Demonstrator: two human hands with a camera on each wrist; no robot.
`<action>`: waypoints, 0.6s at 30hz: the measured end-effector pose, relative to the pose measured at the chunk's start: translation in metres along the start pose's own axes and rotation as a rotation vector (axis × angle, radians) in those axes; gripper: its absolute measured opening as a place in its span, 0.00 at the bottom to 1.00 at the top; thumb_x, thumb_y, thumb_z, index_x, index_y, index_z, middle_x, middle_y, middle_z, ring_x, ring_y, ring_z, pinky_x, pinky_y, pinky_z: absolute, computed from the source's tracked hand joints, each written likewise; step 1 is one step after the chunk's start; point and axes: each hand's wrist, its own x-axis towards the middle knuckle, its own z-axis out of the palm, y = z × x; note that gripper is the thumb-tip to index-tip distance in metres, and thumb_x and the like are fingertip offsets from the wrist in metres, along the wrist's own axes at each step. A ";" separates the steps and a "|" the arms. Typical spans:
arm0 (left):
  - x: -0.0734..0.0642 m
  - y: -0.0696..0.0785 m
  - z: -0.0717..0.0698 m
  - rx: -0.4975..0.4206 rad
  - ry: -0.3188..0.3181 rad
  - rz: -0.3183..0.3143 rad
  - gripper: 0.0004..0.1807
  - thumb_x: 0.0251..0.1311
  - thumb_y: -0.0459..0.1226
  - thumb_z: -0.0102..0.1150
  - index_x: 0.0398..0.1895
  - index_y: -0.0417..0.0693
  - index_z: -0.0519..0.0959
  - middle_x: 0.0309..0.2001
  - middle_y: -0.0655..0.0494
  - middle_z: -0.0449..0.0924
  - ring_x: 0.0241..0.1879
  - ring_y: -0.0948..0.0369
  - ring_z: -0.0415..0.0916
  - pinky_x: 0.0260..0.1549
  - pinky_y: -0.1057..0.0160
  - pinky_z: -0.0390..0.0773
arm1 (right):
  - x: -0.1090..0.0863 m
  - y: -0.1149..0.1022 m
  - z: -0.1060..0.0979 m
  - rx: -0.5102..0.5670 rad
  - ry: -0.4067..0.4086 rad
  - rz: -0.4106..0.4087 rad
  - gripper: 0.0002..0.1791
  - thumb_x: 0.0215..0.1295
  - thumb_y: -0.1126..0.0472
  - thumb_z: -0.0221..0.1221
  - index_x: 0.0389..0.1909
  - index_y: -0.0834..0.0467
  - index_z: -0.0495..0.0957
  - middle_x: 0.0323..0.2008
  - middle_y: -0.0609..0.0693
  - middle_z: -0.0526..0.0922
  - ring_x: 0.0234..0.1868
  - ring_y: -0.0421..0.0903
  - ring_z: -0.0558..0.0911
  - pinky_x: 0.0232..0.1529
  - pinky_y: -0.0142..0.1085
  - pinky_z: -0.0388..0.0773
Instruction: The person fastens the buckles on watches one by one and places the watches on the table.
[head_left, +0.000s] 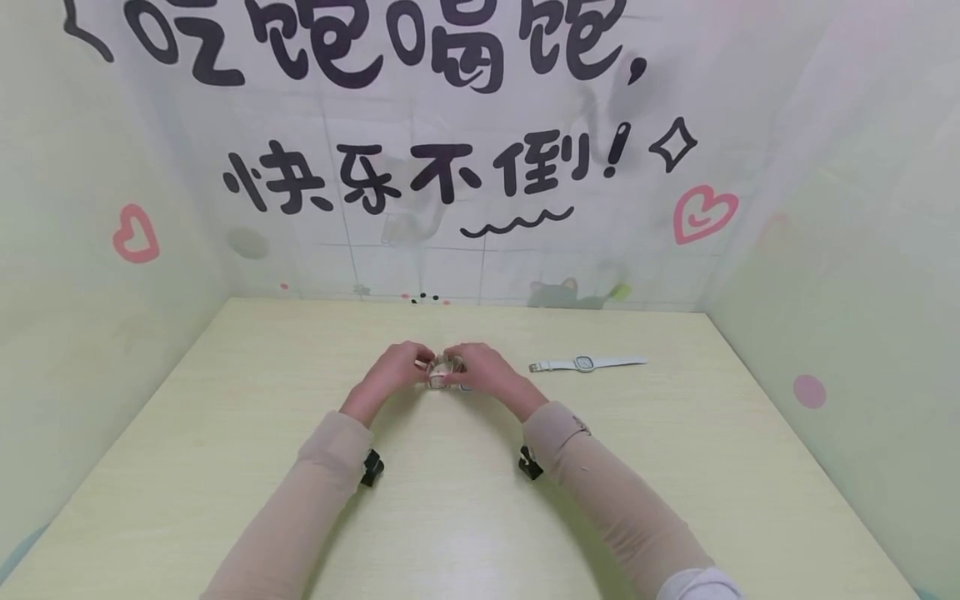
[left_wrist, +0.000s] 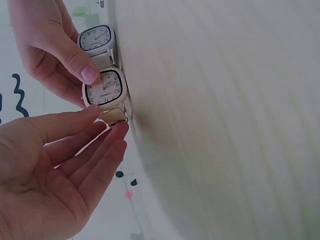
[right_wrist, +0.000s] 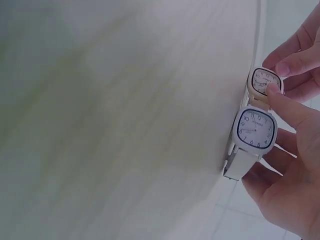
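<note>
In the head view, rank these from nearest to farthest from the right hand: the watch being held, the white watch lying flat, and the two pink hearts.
1. held watch: pinched in the fingers of the right hand, touching it.
2. white watch: lying flat, off to the hand's right.
3. right pink heart: on the back wall, up and to the right.
4. left pink heart: on the left wall, far across.
</note>
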 end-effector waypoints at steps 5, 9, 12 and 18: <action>-0.004 0.001 -0.002 0.003 0.008 0.002 0.20 0.64 0.32 0.62 0.59 0.36 0.77 0.60 0.38 0.79 0.60 0.44 0.77 0.62 0.45 0.75 | -0.004 0.002 -0.006 -0.004 -0.004 0.000 0.28 0.66 0.50 0.65 0.64 0.58 0.75 0.59 0.53 0.82 0.58 0.49 0.81 0.59 0.43 0.78; -0.007 0.002 -0.004 0.008 0.018 0.009 0.21 0.63 0.32 0.62 0.60 0.35 0.77 0.60 0.38 0.79 0.59 0.44 0.78 0.61 0.46 0.76 | -0.006 0.005 -0.011 0.001 0.001 0.018 0.30 0.67 0.49 0.64 0.65 0.58 0.74 0.62 0.54 0.80 0.60 0.50 0.80 0.62 0.45 0.77; -0.009 0.004 -0.006 0.005 0.027 0.012 0.22 0.63 0.32 0.62 0.60 0.36 0.76 0.59 0.39 0.80 0.58 0.44 0.78 0.60 0.47 0.77 | -0.008 0.008 -0.014 -0.005 0.004 0.026 0.30 0.67 0.49 0.63 0.66 0.58 0.73 0.64 0.54 0.79 0.62 0.51 0.79 0.64 0.45 0.76; -0.013 0.010 -0.009 -0.001 0.043 0.026 0.21 0.63 0.33 0.62 0.59 0.37 0.77 0.58 0.39 0.81 0.56 0.46 0.80 0.56 0.49 0.80 | -0.014 0.015 -0.022 -0.038 0.019 0.039 0.29 0.68 0.49 0.62 0.65 0.58 0.73 0.64 0.54 0.78 0.66 0.52 0.76 0.68 0.45 0.72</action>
